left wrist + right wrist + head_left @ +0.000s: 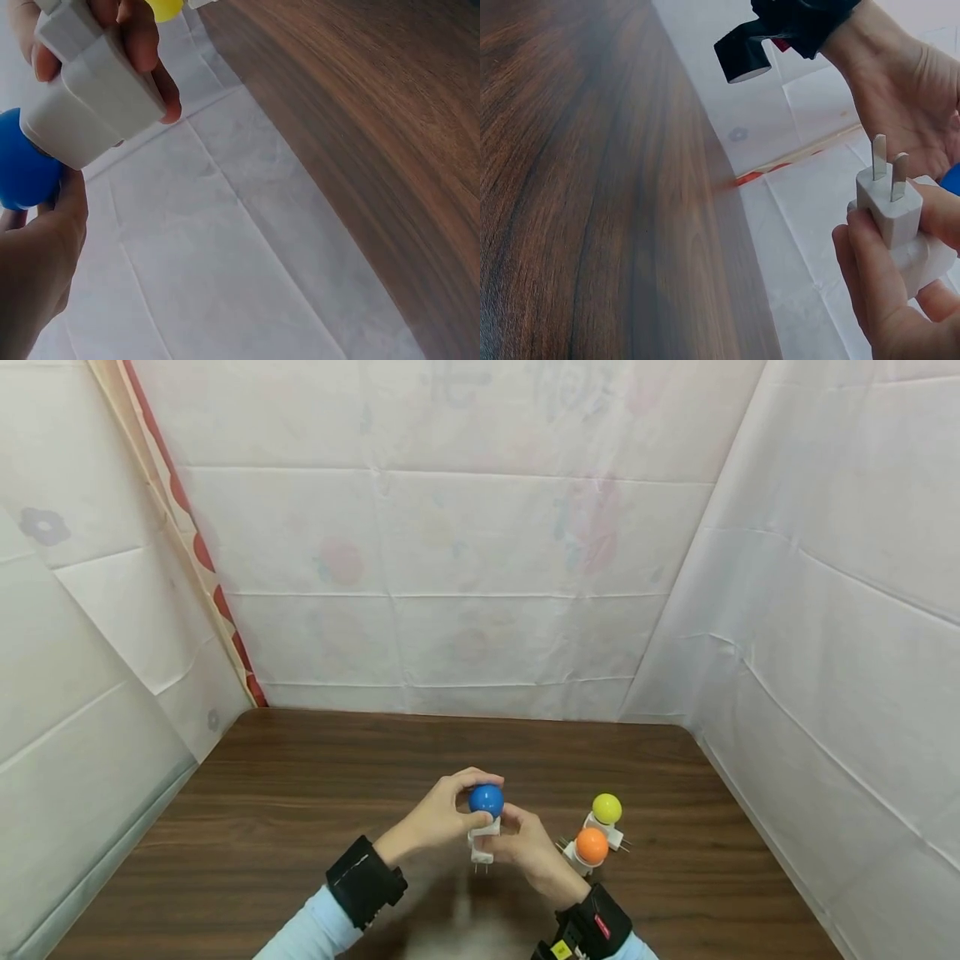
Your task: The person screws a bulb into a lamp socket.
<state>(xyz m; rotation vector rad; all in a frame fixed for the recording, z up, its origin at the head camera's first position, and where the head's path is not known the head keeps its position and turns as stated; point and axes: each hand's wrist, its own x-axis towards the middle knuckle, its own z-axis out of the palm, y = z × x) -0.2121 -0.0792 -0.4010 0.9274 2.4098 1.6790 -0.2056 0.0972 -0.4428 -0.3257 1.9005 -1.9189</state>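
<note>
My left hand holds a round blue bulb between thumb and fingers. Below it, my right hand grips a white plug-in lamp socket, fingers on one side and thumb on the other. The bulb sits at the socket's mouth, upright above it in the head view; how far in its base goes is hidden. Two flat metal prongs stick out of the socket's plug end. Both hands are above the tabletop.
Right of the hands, a yellow bulb and an orange bulb sit in white plug-in sockets, close together on the dark wooden table. White sheets hang along the back and both sides.
</note>
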